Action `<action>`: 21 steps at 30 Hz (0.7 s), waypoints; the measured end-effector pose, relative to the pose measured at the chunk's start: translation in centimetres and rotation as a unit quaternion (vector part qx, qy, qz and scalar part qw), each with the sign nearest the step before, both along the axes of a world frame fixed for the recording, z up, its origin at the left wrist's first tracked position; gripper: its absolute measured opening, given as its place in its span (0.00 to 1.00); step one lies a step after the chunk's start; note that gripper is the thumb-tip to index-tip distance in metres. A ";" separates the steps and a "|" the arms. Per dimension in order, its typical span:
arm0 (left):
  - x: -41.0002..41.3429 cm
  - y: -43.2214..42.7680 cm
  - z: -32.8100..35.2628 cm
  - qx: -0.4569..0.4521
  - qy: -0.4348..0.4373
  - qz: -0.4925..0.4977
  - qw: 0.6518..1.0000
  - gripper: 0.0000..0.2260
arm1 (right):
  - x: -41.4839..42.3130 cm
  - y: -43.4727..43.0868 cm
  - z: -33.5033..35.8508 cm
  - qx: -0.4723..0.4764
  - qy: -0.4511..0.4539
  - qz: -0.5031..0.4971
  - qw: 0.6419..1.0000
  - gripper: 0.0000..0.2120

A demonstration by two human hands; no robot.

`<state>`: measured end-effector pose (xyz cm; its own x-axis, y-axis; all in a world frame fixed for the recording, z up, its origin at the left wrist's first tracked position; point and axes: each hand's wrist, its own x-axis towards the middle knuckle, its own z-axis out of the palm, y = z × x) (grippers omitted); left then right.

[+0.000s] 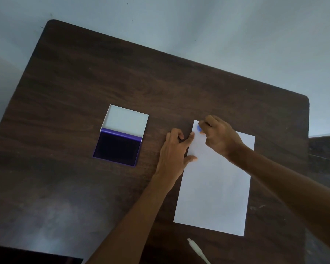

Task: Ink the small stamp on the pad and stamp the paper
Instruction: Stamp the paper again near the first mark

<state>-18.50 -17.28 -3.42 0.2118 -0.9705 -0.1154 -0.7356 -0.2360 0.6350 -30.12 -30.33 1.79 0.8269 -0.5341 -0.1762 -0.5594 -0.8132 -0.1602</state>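
Observation:
A white sheet of paper [214,187] lies on the dark wooden table [103,77], right of centre. My right hand [220,135] is shut on a small blue stamp [199,128], held down at the paper's far left corner; most of the stamp is hidden by my fingers. My left hand [174,149] rests flat on the table, its thumb and a fingertip on the paper's left edge. The ink pad [118,147] lies open to the left, with a dark purple pad and a white lid [127,119] folded back.
A white pen [197,250] lies near the table's front edge, below the paper. The table's far edge runs diagonally against a pale floor. A dark object shows at the bottom left corner.

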 end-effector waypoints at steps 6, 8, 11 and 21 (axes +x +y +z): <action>0.0 -0.4 -0.2 0.010 -0.016 -0.021 1.000 0.30 | 0.1 0.4 -0.2 -0.010 0.010 -0.018 1.000 0.17; 0.2 -0.5 -0.2 0.017 -0.027 -0.026 0.999 0.30 | 0.2 0.3 0.1 -0.013 0.017 -0.005 1.000 0.16; 0.1 -0.4 -0.1 0.021 -0.039 -0.030 0.999 0.30 | 0.2 -0.3 0.3 0.003 0.032 -0.008 0.999 0.16; -0.2 0.3 0.4 0.025 -0.042 -0.012 0.999 0.32 | -5.6 3.9 5.3 0.227 -0.446 -0.524 0.689 0.06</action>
